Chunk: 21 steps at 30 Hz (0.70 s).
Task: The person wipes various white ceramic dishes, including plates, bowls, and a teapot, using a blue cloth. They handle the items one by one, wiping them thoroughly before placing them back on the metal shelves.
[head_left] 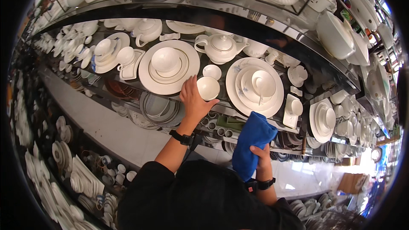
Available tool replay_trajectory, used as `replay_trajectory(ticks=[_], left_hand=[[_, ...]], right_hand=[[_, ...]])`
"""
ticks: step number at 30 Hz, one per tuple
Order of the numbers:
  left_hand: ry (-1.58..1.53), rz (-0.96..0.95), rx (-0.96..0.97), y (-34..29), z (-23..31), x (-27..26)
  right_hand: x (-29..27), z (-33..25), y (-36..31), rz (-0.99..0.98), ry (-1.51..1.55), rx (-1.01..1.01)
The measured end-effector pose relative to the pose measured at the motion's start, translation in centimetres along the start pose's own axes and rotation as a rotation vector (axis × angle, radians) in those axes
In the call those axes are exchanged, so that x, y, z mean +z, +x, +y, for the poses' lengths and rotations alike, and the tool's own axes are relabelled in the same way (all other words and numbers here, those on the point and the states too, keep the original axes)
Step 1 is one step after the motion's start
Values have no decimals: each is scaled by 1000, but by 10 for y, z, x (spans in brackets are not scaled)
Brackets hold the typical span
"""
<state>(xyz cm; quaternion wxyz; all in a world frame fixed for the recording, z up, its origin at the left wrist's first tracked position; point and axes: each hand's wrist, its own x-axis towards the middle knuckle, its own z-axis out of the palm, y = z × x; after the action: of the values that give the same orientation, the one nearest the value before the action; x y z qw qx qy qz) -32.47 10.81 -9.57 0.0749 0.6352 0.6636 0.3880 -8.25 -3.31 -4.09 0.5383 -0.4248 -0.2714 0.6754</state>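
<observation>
My left hand (194,98) curves round the near left side of a small white bowl (208,88), thumb along its front edge and fingers at its left. A smaller white cup (211,72) stands just behind that bowl. In my right hand (261,155) is a folded blue cloth (251,142), held in front of the shelf edge. To the left of the bowl is a stack of gold-rimmed plates (147,70) topped by a bowl. On its right, floral plates (233,79) carry a bowl and a spoon. A white teapot (221,47) sits behind.
An upper shelf (183,15) with white casserole dishes overhangs the back of this row. Close on the right are a rectangular dish (290,121) and an oval plate stack (315,125). Lower shelves hold grey plates (155,108) and small cups (220,131).
</observation>
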Motion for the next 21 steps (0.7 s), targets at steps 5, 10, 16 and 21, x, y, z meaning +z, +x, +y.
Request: replay_trajectory(ticks=[5,10,16,21], left_hand=[[-123,-97,18,17,-9,-4],[-262,-149,222,20,-11,-33],[-435,-500,540,19,-8,-75],[-726,-406,339,19,-14,-76]], right_hand=[[50,17,14,141,-14,27],[75,16,39,235,-63,-60],[102,29,92,196,21,-85],[115,26,90,175,192,-18]])
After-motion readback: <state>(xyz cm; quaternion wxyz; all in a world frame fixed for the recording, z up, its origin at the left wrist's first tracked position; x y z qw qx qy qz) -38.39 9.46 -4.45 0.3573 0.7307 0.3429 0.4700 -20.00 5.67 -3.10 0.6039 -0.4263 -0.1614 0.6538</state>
